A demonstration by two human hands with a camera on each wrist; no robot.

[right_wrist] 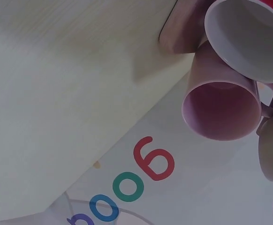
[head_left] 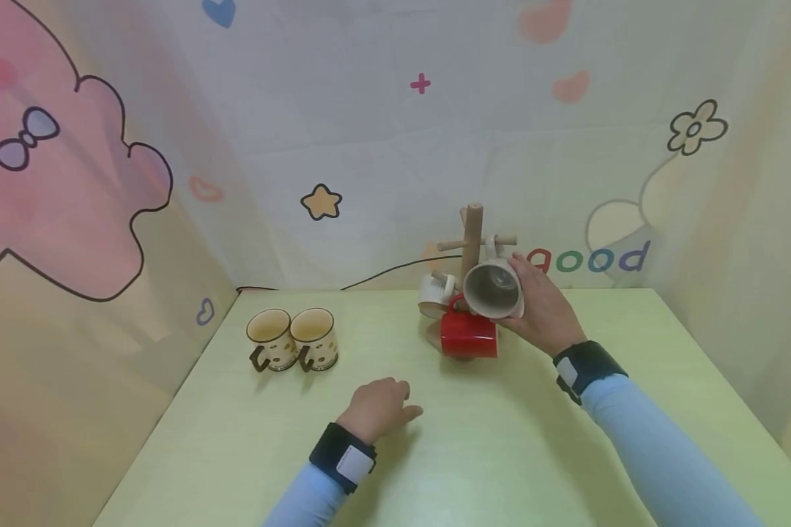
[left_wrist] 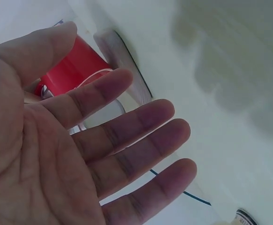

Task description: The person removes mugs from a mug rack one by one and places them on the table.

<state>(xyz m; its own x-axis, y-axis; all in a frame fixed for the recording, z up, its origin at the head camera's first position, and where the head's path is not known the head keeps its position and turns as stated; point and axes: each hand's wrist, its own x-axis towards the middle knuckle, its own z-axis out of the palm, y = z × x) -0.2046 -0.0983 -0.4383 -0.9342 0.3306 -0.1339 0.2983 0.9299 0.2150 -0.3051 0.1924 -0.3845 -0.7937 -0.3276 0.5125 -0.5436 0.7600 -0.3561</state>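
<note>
Left grip (head_left: 377, 408): fingers apart | right grip (head_left: 546, 306): clamped on pale mug (head_left: 494, 289) | seat handle (head_left: 490, 247) fully over peg (head_left: 510, 240) before releasing

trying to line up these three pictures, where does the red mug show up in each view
Head: the red mug is right of centre, low on the wooden mug tree.
Left wrist: upper left, partly hidden by the left hand.
Right wrist: upper right corner, cut off by the frame, pale inside showing.
Shared landmark: the tree's base, near the mug in all three.
</note>
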